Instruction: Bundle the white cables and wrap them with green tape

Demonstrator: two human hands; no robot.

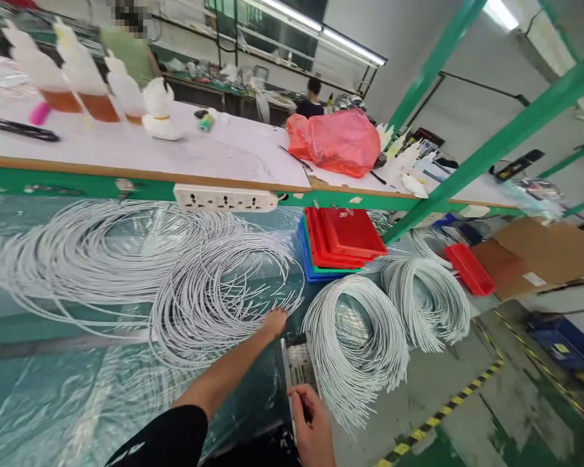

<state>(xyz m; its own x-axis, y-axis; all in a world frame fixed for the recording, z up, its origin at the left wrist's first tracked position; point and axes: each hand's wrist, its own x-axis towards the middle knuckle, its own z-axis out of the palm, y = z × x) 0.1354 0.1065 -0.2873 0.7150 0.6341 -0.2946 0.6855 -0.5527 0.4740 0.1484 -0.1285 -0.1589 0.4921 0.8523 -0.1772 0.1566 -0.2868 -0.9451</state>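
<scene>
My left hand (275,322) reaches out to the loose ends of a coil of white cables (189,305), its fingers closed on cable at the coil's near right edge. My right hand (312,421) is low in the view, thumb and fingertips drawn together; whatever is in the pinch is too small to make out. Just beyond it lies a shallow metal tray (299,363) with small thin parts in it. Close to the tray's right side rests another bundle of white cables (357,344), its ends fanned toward me.
Red trays (353,233) are stacked behind the coils. A green-edged shelf carries a power strip (226,198), squeeze bottles (90,81) and a red plastic bag (338,139). A green post (486,155) slants across the right. Two people are in the background.
</scene>
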